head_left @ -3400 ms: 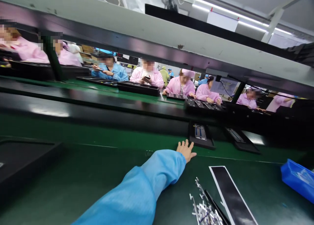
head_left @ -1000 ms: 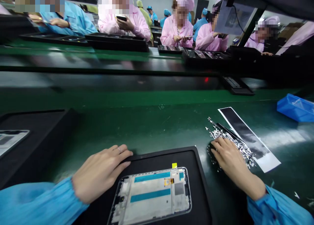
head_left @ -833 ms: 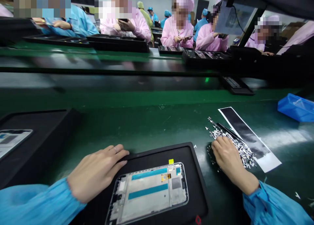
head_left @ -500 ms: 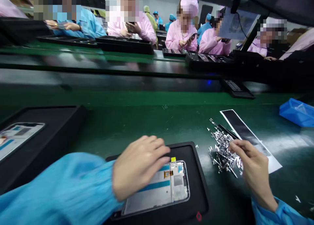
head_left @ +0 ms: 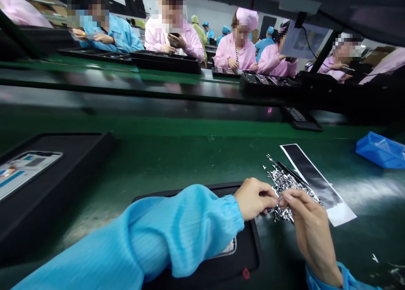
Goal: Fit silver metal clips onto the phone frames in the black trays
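My left hand (head_left: 255, 199) reaches across to the right, its fingertips pinched together. They meet the fingertips of my right hand (head_left: 310, 226), which are closed on a small silvery metal piece (head_left: 280, 198). Whether the left fingers also grip it is too small to tell. Just beyond both hands lies a loose pile of small metal pieces (head_left: 284, 179), partly hidden by the fingers. Under my left sleeve, an opened phone frame (head_left: 230, 248) lies in a black tray (head_left: 253, 252); only a corner of the frame shows.
A white-edged strip with a black face (head_left: 313, 172) lies beside the pile. A blue bin (head_left: 381, 151) stands at the right. Another black tray (head_left: 76, 163) at left holds a second phone frame (head_left: 28, 167). Co-workers sit across the bench, and a small dark tray (head_left: 300, 118) lies nearer.
My left hand has moved right, from above the phone frame to my right hand's fingertips. Its sleeve now covers most of the frame. My right hand has shifted slightly left.
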Motion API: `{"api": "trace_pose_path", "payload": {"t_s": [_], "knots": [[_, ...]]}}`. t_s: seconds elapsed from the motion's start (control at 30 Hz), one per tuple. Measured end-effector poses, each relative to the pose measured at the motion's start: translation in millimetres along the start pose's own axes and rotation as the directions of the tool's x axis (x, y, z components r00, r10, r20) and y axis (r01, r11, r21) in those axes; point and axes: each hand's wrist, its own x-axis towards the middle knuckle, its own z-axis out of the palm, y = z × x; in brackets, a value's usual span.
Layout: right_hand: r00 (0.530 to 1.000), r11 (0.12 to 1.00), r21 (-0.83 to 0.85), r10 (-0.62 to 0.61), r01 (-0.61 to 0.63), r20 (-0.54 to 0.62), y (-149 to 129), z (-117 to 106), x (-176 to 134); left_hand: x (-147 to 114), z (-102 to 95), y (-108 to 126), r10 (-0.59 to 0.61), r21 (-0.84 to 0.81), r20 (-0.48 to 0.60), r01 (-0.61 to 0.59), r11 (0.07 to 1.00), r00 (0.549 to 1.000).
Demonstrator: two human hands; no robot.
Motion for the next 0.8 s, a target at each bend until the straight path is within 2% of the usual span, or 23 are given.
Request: {"api": "trace_pose_path", "payload": {"t_s": [0.13,0.33,0.57,0.7,0.8], "knots": [[1.0,1.0,-0.028,-0.012,0.012,-0.003,3,0,0,-3,0.0,-1,-0.054,-0.213,0.027,0.059,0.975,0.998],[0.995,0.987,-0.159,0.012,0.004,0.1,10,0,-5,-4,0.8,-2,-0.034,-0.366,-0.101,-0.006,0.931,0.994],[0.977,0.968,-0.25,0.027,0.027,0.211,8,3,-6,-9,0.5,-3,0.065,-0.306,-0.231,-0.136,0.942,0.971],[0.975,0.946,-0.301,-0.051,0.117,0.216,6,5,-6,-15,1.8,-2,0.142,-0.238,-0.238,-0.199,0.951,0.961],[0.96,0.913,-0.339,-0.154,0.229,0.232,2,7,-8,-19,2.0,0,0.188,-0.183,-0.245,-0.235,0.955,0.951]]}}
